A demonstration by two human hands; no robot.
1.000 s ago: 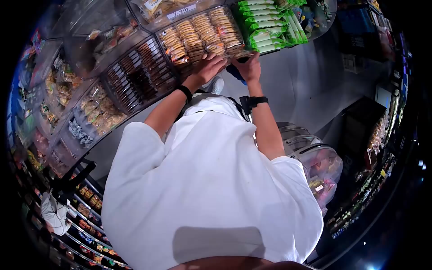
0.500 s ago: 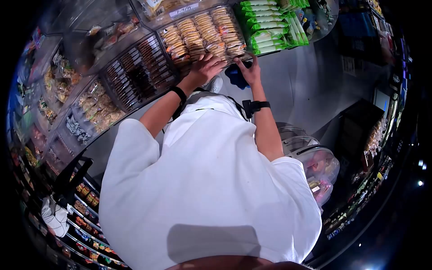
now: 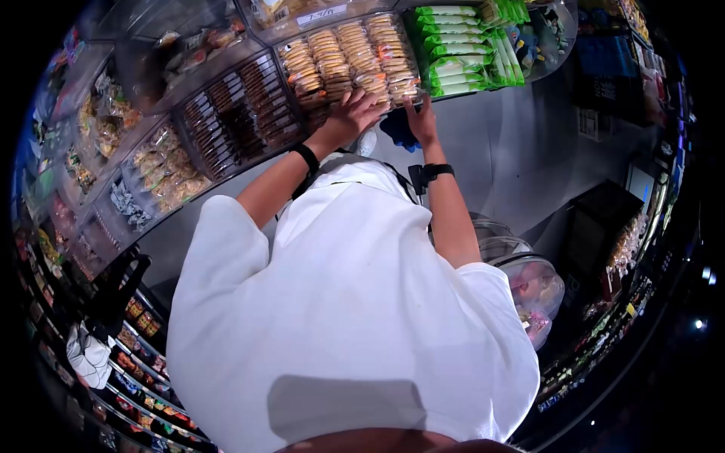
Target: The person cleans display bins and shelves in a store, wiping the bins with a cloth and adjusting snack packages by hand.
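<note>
My left hand (image 3: 352, 115) lies with its fingers spread over the near end of rows of packed round biscuits (image 3: 359, 57) in a clear bin. Its fingertips touch the packs there. At the bin's near right corner is my right hand (image 3: 422, 122), thumb and forefinger raised and a little apart; whether it presses on the bin's edge or on a pack, I cannot tell. The biscuit packs stand on edge in several columns. Left of them sits a bin of dark brown packs (image 3: 240, 113), and to the right are green-and-white packets (image 3: 457, 53).
More clear bins of wrapped snacks (image 3: 166, 170) continue to the left. A dark blue item (image 3: 399, 130) shows below the bin's front edge, between my hands. Grey floor (image 3: 498, 143) lies to the right. Rounded clear containers (image 3: 536, 287) stand by my right elbow, with a black box (image 3: 600, 223) beyond.
The view has shifted slightly, so the bins appear a little further right. My right thumb has come closer to the forefinger. My left hand stays on the near biscuit packs.
</note>
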